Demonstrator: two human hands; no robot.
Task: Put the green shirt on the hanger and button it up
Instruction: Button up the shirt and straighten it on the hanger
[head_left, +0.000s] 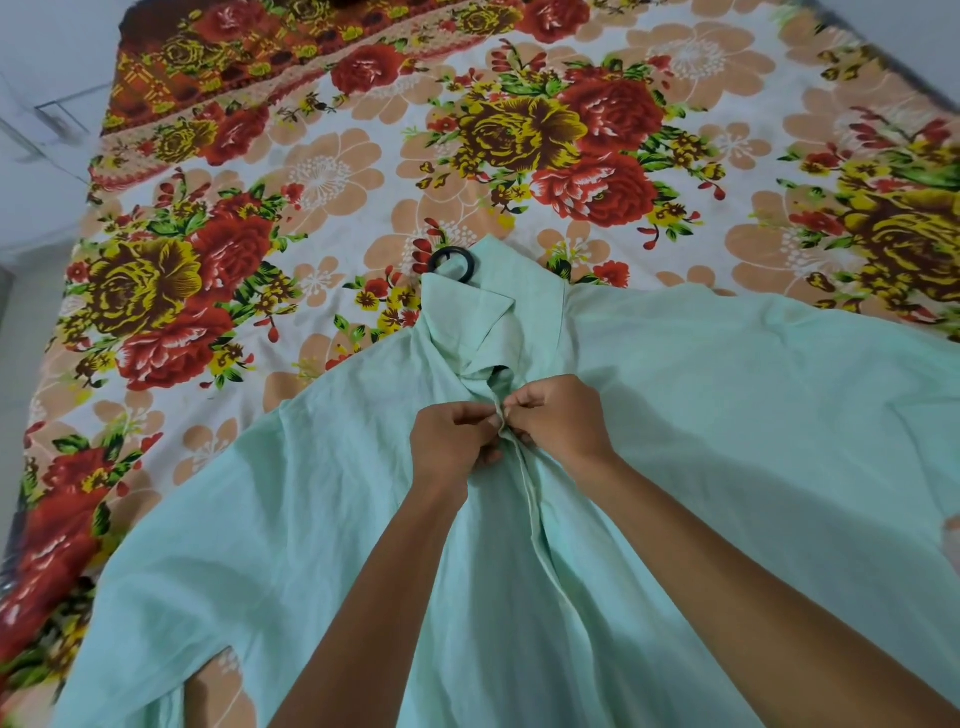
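Green shirt (675, 415) lies spread front-up across the bed (332, 171), on a floral bedsheet (519, 130), collar toward the far side. Black hanger hook (453, 264) pokes out past the collar, so the hanger appears to be inside already; the rest of it is buried under cloth.

Both hands meet on the placket (535, 519), just below the collar. Left hand (457, 441) pinches one front edge, fingers curled on the fabric. Right hand (563, 418) pinches the opposite edge, thumb and fingers closed on it. Looks like an upper button is being worked.

Risks, as judged:
- Button slips back out of its hole if either pinch loosens before it is fully through.
- Mismatch: button into the wrong hole would leave the fronts offset down the whole line, since the cloth is bunched near the collar.
- Tugging the fronts together may drag a shoulder off the hanger underneath; no way to check from here.
- Collar is folded unevenly on one side and may stay creased.

Hard to make out: the button and hole themselves are hidden by the fingers. Lower buttons are not visible along the placket. Shirt hem and both sleeves run out of frame.
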